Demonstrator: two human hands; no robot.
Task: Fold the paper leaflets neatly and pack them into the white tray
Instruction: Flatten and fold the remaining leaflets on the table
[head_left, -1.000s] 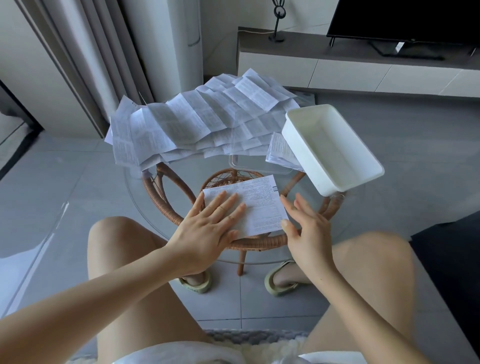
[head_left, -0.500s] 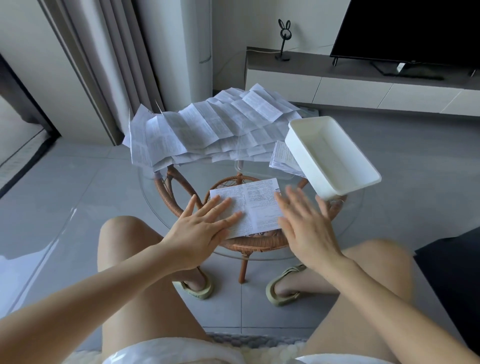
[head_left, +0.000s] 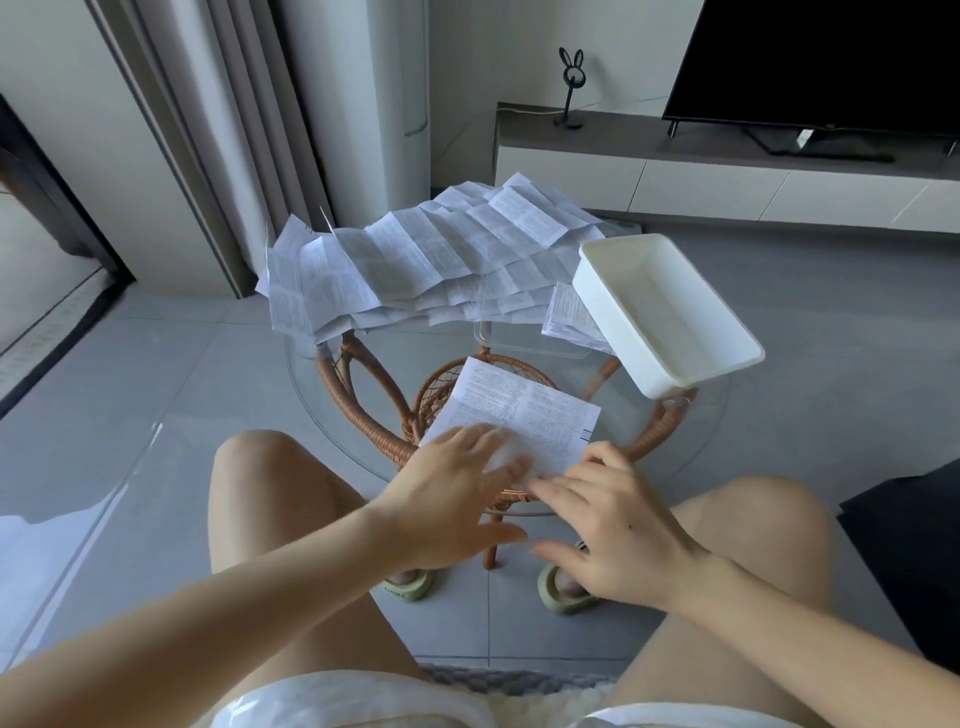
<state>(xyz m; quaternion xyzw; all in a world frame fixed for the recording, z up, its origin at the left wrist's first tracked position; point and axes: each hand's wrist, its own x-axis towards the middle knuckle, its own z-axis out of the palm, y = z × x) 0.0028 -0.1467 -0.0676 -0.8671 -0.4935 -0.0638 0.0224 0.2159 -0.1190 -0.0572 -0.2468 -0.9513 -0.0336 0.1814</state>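
Surface: round clear glass tabletop on a rattan base; grey tile floor shows through the glass.

Task items:
- folded leaflet lies flat on the near-centre of the glass, print side up, under both hands.
- pile of unfolded leaflets is fanned across the far side, creased, overhanging the far-left rim.
- white tray sits at the right edge of the table, angled, its near-right corner past the rim.
- small stack of leaflets is just left of the tray, touching its wall.
- clear plastic piece lies partly under the pile; what it is can't be made out.

Hands:
- left hand: fingers straight and spread, palm down on the leaflet's near edge. Motion-blurred.
- right hand: fingers stretched out toward the left at the leaflet's near-right corner, not wrapped round anything. Blur hides whether the tips touch the paper.

Room:
- beige curtain and white column are behind the table.
- dark door frame is at far left.
- low console runs along the back wall, carrying a TV and a black rabbit-ear ornament.
- dark upholstery is at right.

The person is seated, bare knees either side of the table, with pale green slippers under it and a rug edge at the bottom.
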